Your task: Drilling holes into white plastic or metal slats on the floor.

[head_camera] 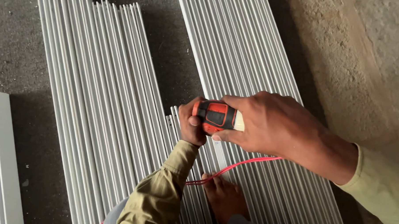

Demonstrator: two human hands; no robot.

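Both hands were closed around a red and black drill [217,116], left hand [191,125] beside right hand [270,123], above grey strips [98,99] lying on the floor [16,52].

Rough grey concrete floor [16,44], sandy and paler at right. Two wide batches of long white ribbed strips lie flat on it: left batch [94,99], right batch [237,47], dark gap of bare floor between them. Single white flat strip [1,162] lies apart at left edge. Bare foot [225,199] rests on right batch.
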